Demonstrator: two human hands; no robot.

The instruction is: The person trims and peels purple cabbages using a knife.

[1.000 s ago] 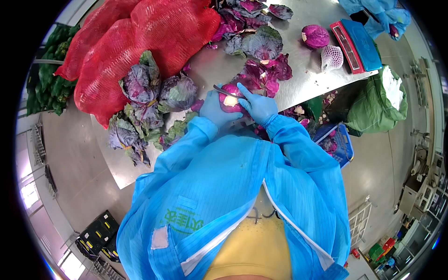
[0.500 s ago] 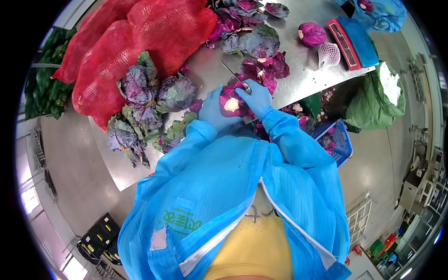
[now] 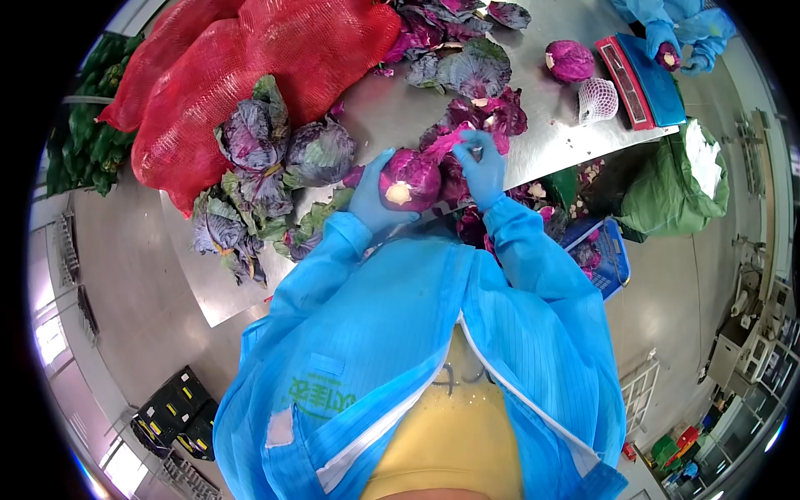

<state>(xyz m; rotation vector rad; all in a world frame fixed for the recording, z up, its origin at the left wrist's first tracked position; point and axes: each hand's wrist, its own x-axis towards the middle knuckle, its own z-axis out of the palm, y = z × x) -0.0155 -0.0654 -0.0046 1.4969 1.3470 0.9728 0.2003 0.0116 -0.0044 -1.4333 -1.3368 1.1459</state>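
My left hand [image 3: 372,198], in a blue glove, is wrapped round the left side of a red cabbage [image 3: 408,182]. The cabbage's pale cut stem end faces toward me. At the right of it, my right hand [image 3: 482,168], also gloved, has its fingers closed on a bright purple cabbage leaf [image 3: 447,143]. That leaf stretches from the top of the cabbage to my fingertips. Loose purple leaves [image 3: 505,115] lie just beyond my right hand. I cannot make out a knife now.
Red mesh sacks [image 3: 275,62] and untrimmed cabbages [image 3: 320,153] sit at left on the metal table [image 3: 377,107]. Farther right are a peeled cabbage [image 3: 570,61], a white foam net [image 3: 597,101] and a red-and-blue scale [image 3: 642,82]. A co-worker's gloved hand [image 3: 662,35] holds another cabbage.
My right hand has moved right and slightly up, and a leaf is now pulled out from the cabbage. The knife seen in that hand earlier no longer shows. The co-worker's hand has come into view.
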